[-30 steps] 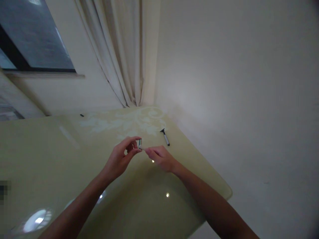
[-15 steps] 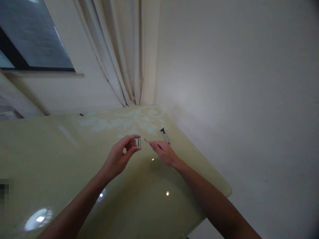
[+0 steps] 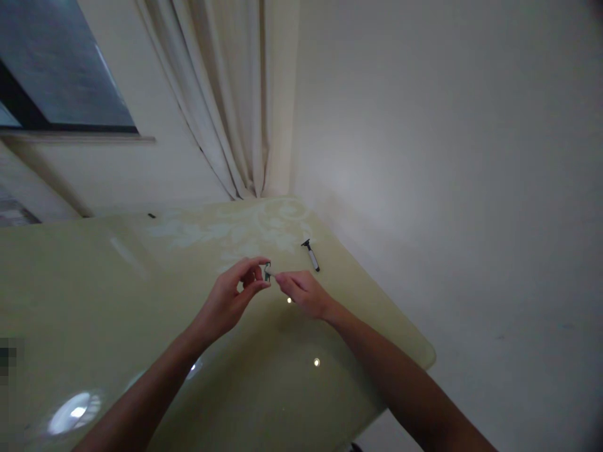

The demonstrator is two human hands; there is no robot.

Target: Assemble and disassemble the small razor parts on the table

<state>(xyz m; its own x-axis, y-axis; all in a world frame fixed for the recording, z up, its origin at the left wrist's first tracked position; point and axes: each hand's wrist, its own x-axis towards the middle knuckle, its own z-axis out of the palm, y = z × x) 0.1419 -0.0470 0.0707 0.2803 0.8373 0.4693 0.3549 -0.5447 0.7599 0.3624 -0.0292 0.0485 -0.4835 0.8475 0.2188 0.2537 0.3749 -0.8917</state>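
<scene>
My left hand (image 3: 235,292) pinches a small dark-and-green razor head (image 3: 267,276) by its two ends, between thumb and fingers. My right hand (image 3: 304,292) is closed round a thin pale-tipped stick (image 3: 272,272), most of it hidden in the fingers. Its tip overlaps the razor head and seems to touch it; whether it is a brush or a swab is too small to tell. Just beyond my right hand lies a razor handle (image 3: 313,258), grey with a black top, flat on the table.
The glossy pale green table (image 3: 226,376) reflects several lamps. Near its far edge lies a small dark piece (image 3: 151,215). A wall (image 3: 447,188) runs along the right side, and a curtain (image 3: 226,94) hangs behind the far edge, beside a window (image 3: 89,75).
The stick in my right hand has moved left, from just apart to the razor head's face. My left hand has shifted slightly right, still pinching the razor head.
</scene>
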